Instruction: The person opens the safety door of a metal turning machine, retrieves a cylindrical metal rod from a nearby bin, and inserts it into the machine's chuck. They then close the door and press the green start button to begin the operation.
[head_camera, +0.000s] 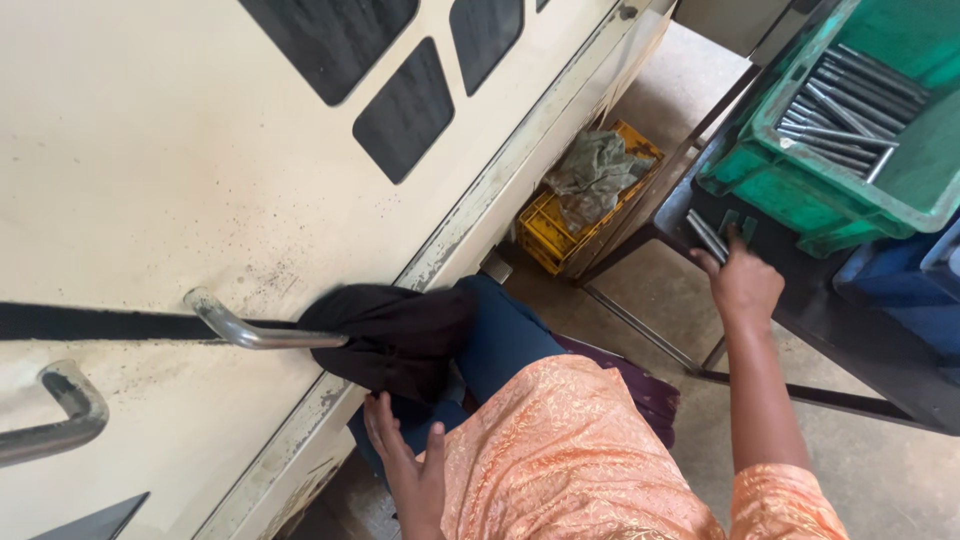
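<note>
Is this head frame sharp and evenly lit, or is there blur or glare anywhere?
Head view: soft daylight, no harsh glare; the cream machine panel is bright but readable; the right hand at the metal rods is slightly soft; the left hand is clear; lines lean from wide-angle tilt.

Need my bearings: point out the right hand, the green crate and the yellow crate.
right hand (745, 285): head view, on the back of the hand.
green crate (790, 195): head view, on its near side wall.
yellow crate (545, 232): head view, on its slatted front wall.

Single head view, looking steeply down from close above seated person's lap, hands, floor
</note>
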